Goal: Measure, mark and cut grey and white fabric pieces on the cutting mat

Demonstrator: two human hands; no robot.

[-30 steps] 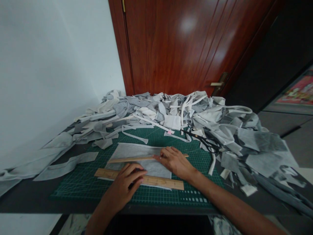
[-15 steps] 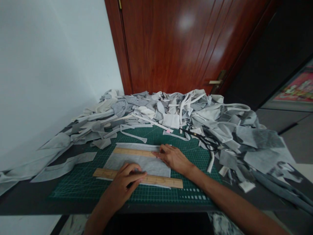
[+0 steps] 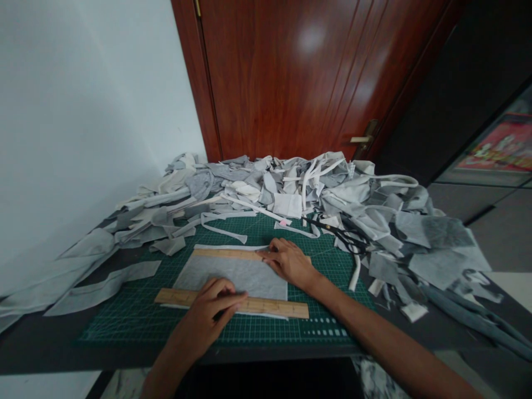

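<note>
A piece of grey cloth (image 3: 233,271) lies flat on the green cutting mat (image 3: 332,271), with two wooden rulers across it. The near ruler (image 3: 274,306) crosses its front edge, and my left hand (image 3: 211,305) grips and presses it near the middle, thumb and fingers closed. Along the cloth's back edge lies the far ruler (image 3: 224,254), with a narrow pale strip of cloth showing beyond it. My right hand (image 3: 288,263) has its bent fingers closed on that ruler, covering part of its right half.
Grey and white cloth scraps (image 3: 249,183) are heaped along the back and both sides of the dark table (image 3: 33,352). Black scissors (image 3: 343,233) lie at the mat's back right. A loose grey strip (image 3: 112,280) rests on the left, and a wooden door (image 3: 282,77) stands behind.
The far ruler and my right hand have shifted slightly away, toward the cloth's back edge. The ruler's right end now shows past my hand. My left hand stays on the near ruler.
</note>
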